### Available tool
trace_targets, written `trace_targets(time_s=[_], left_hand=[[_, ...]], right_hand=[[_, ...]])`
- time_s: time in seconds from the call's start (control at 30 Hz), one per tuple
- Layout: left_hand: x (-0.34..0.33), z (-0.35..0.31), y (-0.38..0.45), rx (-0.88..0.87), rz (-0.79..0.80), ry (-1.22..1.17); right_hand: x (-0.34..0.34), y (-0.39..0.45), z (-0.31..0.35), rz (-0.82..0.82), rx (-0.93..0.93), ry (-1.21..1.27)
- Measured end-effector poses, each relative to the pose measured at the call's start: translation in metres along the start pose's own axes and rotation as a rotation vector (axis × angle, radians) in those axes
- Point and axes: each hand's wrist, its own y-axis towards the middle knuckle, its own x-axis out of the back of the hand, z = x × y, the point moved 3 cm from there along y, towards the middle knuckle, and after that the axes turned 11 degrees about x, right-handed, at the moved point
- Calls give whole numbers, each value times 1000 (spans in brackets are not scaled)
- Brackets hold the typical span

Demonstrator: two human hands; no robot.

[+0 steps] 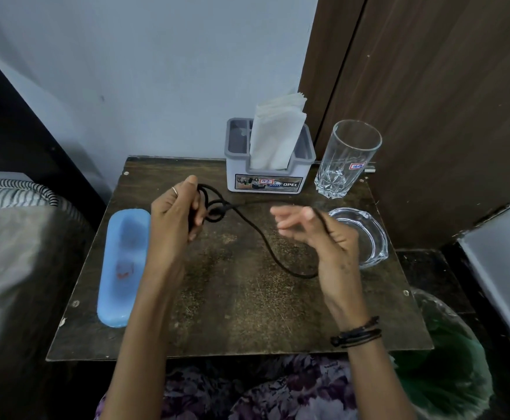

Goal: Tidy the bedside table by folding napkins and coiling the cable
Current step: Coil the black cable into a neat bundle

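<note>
- Above the middle of the bedside table [238, 313], the black cable [262, 237] hangs between two hands: the left hand [176, 213] is closed around a few small loops, and the right hand [314, 231] is half open, fingers spread and blurred, the cable running across the base of its thumb with no firm pinch that I can see.
- The loose span sags down to the tabletop and curves back up — if the right hand lets it slide, the slack could drop and the next turn would come out uneven.
- The loops at the left hand look crossed over one another; pulling the next turn tight could lock them into a knot rather than a neat coil.
- The empty glass tumbler [347, 159] and the glass ashtray [365, 234] stand just beside the right hand — a wide winding sweep could knock either.
- The napkins [275, 134] stand upright in the grey holder [267, 180] behind, looking already folded; a snagged cable could tip the holder.
- The blue case [123, 268] lies well left, unlikely to interfere.
</note>
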Motion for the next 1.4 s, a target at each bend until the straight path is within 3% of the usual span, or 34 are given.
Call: trace_targets(time_s=[0.1, 0.17, 0.37, 0.6, 0.83, 0.97, 1.13, 1.23, 1.33, 1.4], left_hand=[[7, 3, 1, 43, -46, -8], [12, 3, 1, 68, -71, -16], [11, -5, -1, 101, -35, -31], [12, -22, -6, 31, 69, -61], [11, -24, -9, 46, 93, -45], [9, -23, -9, 75, 119, -15], [6, -20, -9, 119, 159, 28], [1, -18, -10, 152, 223, 8], [-6, -16, -12, 203, 274, -56], [-8, -16, -12, 236, 288, -121]], right_hand=[[5, 4, 5, -165, -33, 386], [9, 5, 7, -205, -52, 431], [-9, 0, -4, -40, -228, 118], [-29, -11, -18, 207, -448, -68], [-31, -18, -20, 316, -507, -409], [-27, -19, -21, 322, -442, -908], [-24, -12, -4, 93, -183, -1224], [-32, -9, -4, 116, -40, -890], [-47, -13, -14, 248, -258, -311], [-51, -13, -16, 224, -245, -178]])
